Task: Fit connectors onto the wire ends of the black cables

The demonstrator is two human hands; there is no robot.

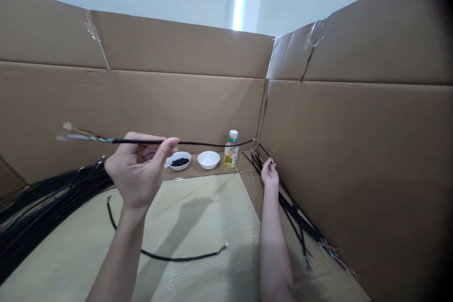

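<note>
My left hand (139,170) pinches a black cable (198,143) between thumb and fingers, raised above the work surface. Loose coloured wires (85,134), slightly blurred, fan out of its left end. The cable's thinner part runs rightward, past the bottle, to the back corner. My right hand (270,172) is closed at the right wall, its fingertips on a thin black cable beside a bundle of black cables (300,219). Whether that is the far part of the same cable, I cannot tell. Another short black cable (177,259) lies curved on the surface below.
A white bowl (188,157) of small black pieces, a second white bowl (208,160) and a bottle of yellow liquid (230,156) stand along the back. A thick black cable bundle (53,203) lies at the left. Cardboard walls (191,104) enclose the surface (219,207).
</note>
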